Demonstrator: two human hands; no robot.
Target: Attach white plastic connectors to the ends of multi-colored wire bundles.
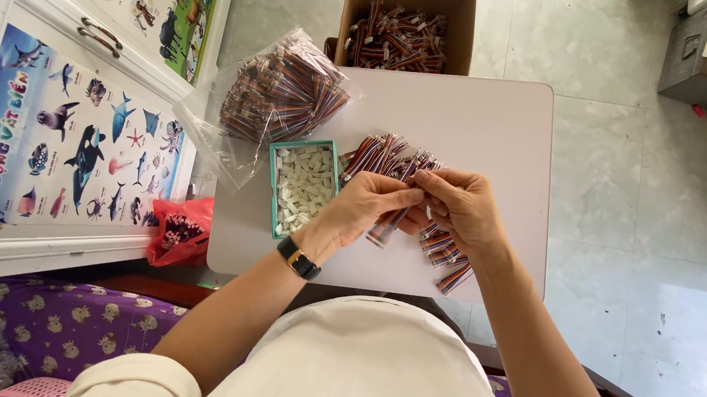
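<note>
White table point(491, 125) bears a wire pile point(390, 155); left hand point(365, 208) and right hand point(461, 206) pinch one wire bundle point(386, 226) together, connector tray point(302, 188) at nine o'clock.

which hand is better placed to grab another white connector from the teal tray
Left, probably. The left hand sits right beside the teal tray of white connectors, while the right hand is on the far side, over the loose wire bundles.

The left hand point(361, 203) and right hand point(461, 206) cover the middle of the wire bundle point(385, 226), and the part pinched between the fingertips is too small to make out. The cardboard box point(358, 16) runs off the top edge. The person's body hides the desk point(491, 125) near edge.
</note>
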